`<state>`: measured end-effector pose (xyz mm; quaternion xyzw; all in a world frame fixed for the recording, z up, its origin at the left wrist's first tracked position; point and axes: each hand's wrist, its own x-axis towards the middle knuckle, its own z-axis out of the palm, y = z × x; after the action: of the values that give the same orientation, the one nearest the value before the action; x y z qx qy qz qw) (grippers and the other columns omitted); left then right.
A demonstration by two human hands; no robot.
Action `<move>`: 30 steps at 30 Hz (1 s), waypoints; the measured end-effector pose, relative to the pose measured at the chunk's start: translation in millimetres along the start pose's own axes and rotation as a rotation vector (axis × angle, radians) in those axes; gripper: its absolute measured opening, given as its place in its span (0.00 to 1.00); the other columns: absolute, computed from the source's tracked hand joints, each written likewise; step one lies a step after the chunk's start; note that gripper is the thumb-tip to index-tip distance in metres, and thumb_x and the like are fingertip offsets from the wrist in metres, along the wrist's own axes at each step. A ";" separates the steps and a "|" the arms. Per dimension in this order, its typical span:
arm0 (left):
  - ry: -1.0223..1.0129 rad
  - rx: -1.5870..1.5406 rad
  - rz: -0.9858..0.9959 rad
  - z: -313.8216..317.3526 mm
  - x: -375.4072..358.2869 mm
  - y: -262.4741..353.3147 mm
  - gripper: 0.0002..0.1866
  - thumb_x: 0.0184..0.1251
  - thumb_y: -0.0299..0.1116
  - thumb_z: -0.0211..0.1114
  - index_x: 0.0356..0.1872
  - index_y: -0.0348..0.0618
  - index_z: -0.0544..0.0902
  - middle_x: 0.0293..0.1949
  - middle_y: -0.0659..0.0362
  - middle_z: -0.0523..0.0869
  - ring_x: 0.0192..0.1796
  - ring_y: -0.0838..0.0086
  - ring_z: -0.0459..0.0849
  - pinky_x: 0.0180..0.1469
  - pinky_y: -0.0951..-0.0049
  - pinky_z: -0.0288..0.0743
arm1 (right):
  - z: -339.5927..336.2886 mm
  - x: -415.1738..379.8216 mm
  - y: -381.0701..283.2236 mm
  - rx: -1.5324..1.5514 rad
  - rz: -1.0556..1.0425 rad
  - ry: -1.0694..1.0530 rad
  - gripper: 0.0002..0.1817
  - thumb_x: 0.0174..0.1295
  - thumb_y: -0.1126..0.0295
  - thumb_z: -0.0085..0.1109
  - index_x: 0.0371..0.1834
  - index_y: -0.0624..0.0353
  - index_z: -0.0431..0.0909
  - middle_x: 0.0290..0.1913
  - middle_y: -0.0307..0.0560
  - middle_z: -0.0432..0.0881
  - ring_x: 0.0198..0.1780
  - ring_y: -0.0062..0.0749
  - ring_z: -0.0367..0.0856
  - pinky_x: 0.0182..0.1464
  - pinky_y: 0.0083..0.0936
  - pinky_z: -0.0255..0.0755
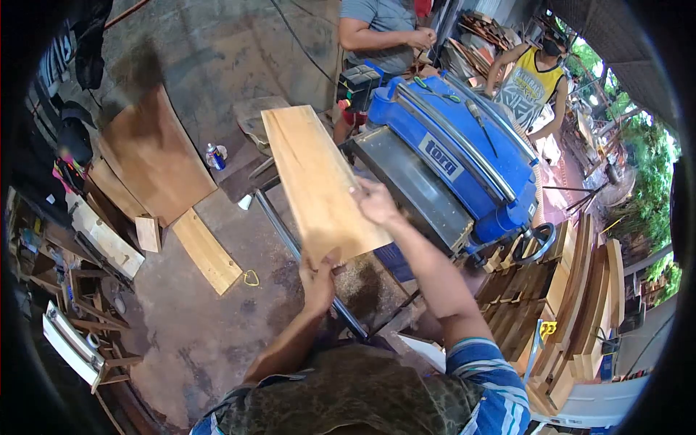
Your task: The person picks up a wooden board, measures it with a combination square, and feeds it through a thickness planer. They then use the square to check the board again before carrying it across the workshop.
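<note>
Together, left hand (317,279) and right hand (375,201) grip the board (319,181).

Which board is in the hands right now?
The pale board beside the blue planer, gripped by left hand and right hand; others lie on the floor.

Bare concrete floor (210,319) here, pretty stained and dusty. Lying flat on it there's a short light plank (206,250) and a small wood block (148,233) just beside a big brown board (156,156). A spray can (214,156) stands near that board's far edge. Stack of planks (573,290) off to the right.
</note>
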<state>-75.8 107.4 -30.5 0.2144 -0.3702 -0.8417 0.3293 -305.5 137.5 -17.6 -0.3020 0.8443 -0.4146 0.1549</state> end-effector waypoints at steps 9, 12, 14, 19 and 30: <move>-0.389 0.295 -0.272 26.8 39.7 -24.8 0.20 0.83 0.34 0.44 0.66 0.32 0.57 0.52 0.43 0.80 0.44 0.56 0.90 0.46 0.62 0.89 | -73.8 10.9 47.4 -0.146 0.053 0.045 0.29 0.67 0.54 0.59 0.66 0.63 0.75 0.62 0.63 0.79 0.64 0.50 0.79 0.66 0.36 0.69; -0.463 0.308 -0.256 34.7 23.4 -16.0 0.19 0.83 0.34 0.43 0.65 0.33 0.57 0.52 0.42 0.80 0.43 0.57 0.90 0.43 0.64 0.89 | -80.4 1.4 37.1 -0.199 0.059 0.036 0.31 0.67 0.52 0.60 0.67 0.60 0.75 0.62 0.67 0.78 0.64 0.49 0.78 0.66 0.36 0.69; -0.396 0.194 -0.296 42.3 12.2 -21.8 0.17 0.82 0.34 0.45 0.63 0.34 0.58 0.50 0.41 0.80 0.40 0.58 0.90 0.42 0.64 0.89 | -84.5 2.0 33.3 -0.146 0.075 -0.062 0.31 0.66 0.51 0.60 0.67 0.58 0.75 0.63 0.67 0.77 0.66 0.48 0.77 0.67 0.36 0.69; -0.451 0.282 -0.336 53.7 44.8 -11.1 0.20 0.80 0.35 0.53 0.60 0.32 0.61 0.45 0.43 0.82 0.36 0.61 0.90 0.37 0.68 0.88 | -96.5 12.4 46.5 -0.138 0.166 -0.016 0.30 0.66 0.50 0.61 0.66 0.57 0.77 0.61 0.63 0.80 0.62 0.45 0.80 0.65 0.35 0.71; -0.168 0.474 -0.129 -65.5 12.5 8.0 0.17 0.75 0.40 0.51 0.54 0.38 0.74 0.45 0.58 0.78 0.48 0.70 0.76 0.49 0.68 0.75 | -70.3 -151.3 -66.8 -0.205 0.094 -0.046 0.32 0.62 0.57 0.66 0.70 0.53 0.71 0.56 0.60 0.83 0.51 0.47 0.86 0.60 0.36 0.77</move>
<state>-41.6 62.8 -67.4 0.2379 -0.5686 -0.7657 0.1838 -199.5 245.1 79.8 -0.2858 0.8916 -0.3117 0.1616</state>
